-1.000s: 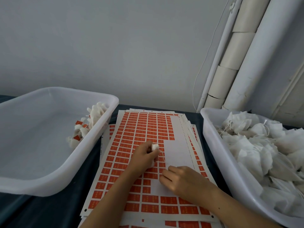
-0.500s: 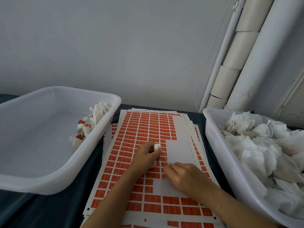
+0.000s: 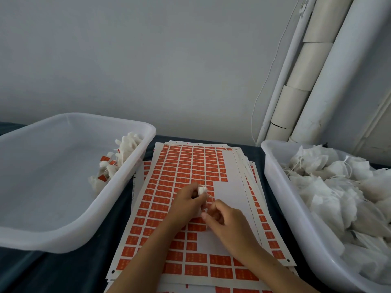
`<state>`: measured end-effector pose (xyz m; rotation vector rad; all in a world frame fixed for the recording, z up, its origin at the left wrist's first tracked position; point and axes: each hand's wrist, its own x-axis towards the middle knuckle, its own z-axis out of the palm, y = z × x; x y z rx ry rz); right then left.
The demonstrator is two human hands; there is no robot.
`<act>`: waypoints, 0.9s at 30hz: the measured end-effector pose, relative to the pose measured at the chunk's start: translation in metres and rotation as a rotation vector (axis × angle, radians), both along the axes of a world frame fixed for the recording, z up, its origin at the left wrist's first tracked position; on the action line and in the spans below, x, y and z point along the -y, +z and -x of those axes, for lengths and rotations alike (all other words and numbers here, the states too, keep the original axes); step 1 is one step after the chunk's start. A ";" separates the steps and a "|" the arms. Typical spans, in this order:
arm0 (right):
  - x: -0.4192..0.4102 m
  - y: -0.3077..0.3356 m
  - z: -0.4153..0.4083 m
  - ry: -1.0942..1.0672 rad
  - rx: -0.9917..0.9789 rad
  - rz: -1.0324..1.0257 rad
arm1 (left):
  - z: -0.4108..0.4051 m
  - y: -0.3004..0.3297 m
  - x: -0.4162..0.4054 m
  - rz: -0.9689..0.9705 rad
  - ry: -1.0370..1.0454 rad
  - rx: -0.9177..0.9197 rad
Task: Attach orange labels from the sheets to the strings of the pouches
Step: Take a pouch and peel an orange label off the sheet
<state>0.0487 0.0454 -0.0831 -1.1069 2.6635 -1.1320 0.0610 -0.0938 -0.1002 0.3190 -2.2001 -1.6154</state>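
A: Right now my right hand (image 3: 227,218) is curled, pinching near the string (image 3: 209,196), label not visible.
B: And the pouch (image 3: 202,190)?
A: Just beyond, gripped in the left hand (image 3: 187,205), over the label sheet (image 3: 169,182).

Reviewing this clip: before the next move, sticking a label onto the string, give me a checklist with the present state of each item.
1. Pouch held in left hand: ok.
2. String free and reachable by right hand: ok.
3. Right hand already holds a peeled label: cannot tell, fingers curled.
4. Orange labels left on top sheet: ok.
5. Room in left bin for the finished pouch: ok.
6. Unlabelled pouches left in right bin: ok.
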 end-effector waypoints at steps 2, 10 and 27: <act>0.003 -0.001 -0.001 -0.080 -0.016 -0.025 | 0.000 0.000 -0.001 -0.004 0.009 0.004; 0.006 -0.006 -0.010 -0.098 0.011 0.241 | 0.000 0.000 0.000 -0.016 0.003 0.012; 0.017 0.033 0.048 -0.366 0.503 0.904 | -0.002 0.017 0.005 -0.510 0.181 0.068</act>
